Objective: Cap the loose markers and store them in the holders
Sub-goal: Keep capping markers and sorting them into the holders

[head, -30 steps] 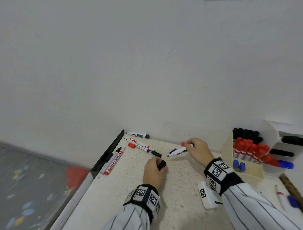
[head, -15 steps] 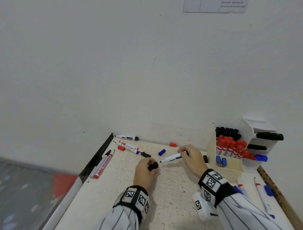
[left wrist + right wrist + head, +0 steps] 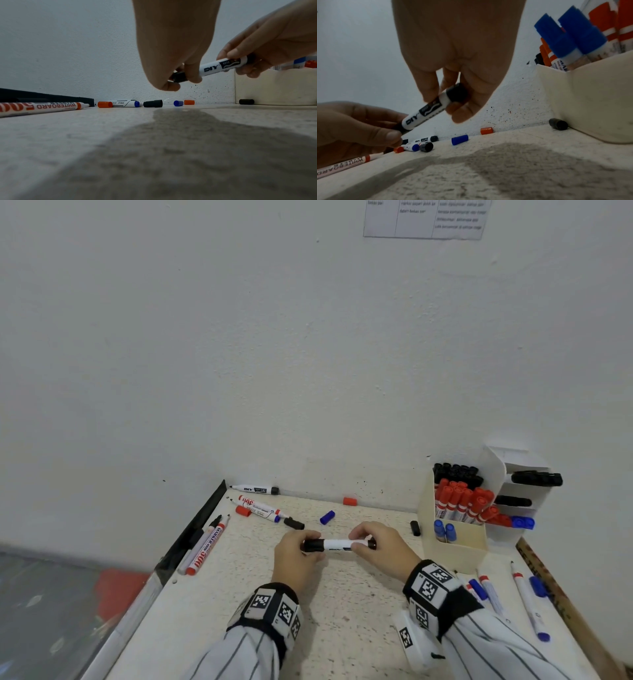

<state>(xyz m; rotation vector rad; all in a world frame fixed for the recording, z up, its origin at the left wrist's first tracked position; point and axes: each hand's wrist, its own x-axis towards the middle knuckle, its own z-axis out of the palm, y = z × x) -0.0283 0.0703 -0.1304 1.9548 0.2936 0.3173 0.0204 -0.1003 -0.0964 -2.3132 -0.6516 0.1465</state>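
Now that the black cap (image 3: 312, 545) has met the marker (image 3: 337, 544), left hand (image 3: 296, 556) pinching cap and right hand (image 3: 380, 549) gripping barrel, the holder (image 3: 455, 549) beside them comes next.

Left hand (image 3: 297, 556) pinching; right hand (image 3: 383, 549) pinching; both raised.

Head view: bright, even light, wall (image 3: 274, 337) washed pale; edges bowed by the wide lens. Wrist views dimmer, bluish. Broad soft shadow on table (image 3: 171, 148) under each wrist. Near table surface blurred; far markers sharp.
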